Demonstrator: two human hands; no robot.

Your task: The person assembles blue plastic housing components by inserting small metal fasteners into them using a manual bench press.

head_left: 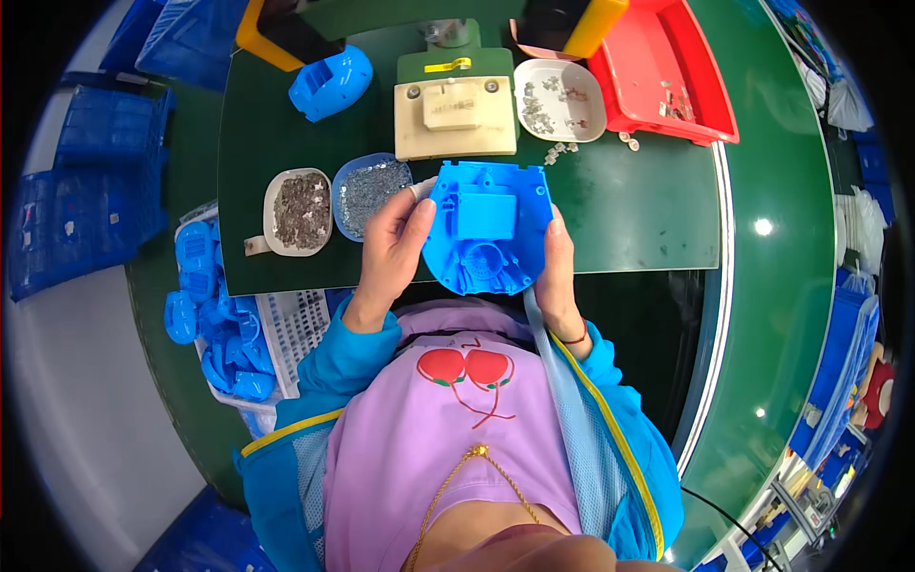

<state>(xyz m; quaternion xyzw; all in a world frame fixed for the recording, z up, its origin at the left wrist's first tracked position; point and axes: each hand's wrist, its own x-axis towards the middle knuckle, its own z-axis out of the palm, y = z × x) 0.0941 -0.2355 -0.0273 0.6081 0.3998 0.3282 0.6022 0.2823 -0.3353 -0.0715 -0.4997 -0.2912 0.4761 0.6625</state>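
A blue shell (486, 227) of moulded plastic is held up over the near part of the dark green table (648, 219), just in front of a cream block (456, 116). Its hollow inside faces up. The far edge is nearly straight, with small notches and corner tabs; the near edge is rounded. A squarish raised box sits in the middle, a round ringed part lies nearer the wearer, and small posts stand along the walls.

The left hand (393, 238) grips the shell's left side, thumb on the rim and the other fingers mostly hidden; a pale wrap covers one finger. The right hand (556, 272) clasps the opposite side, its thumb along the edge; how its other fingers lie cannot be told.

One shell is in the hands and a second blue piece (331, 84) lies alone on the table. There are three dishes: a white dish (270, 219) of brownish bits, a blue dish (337, 205) of shiny bits, and another white dish (556, 112) of small metal parts. One red bin (643, 57) has a few small parts inside. The cream block shows two screws. One white basket (295, 329) stands beside a heap of blue parts (233, 334), too overlapped to count.
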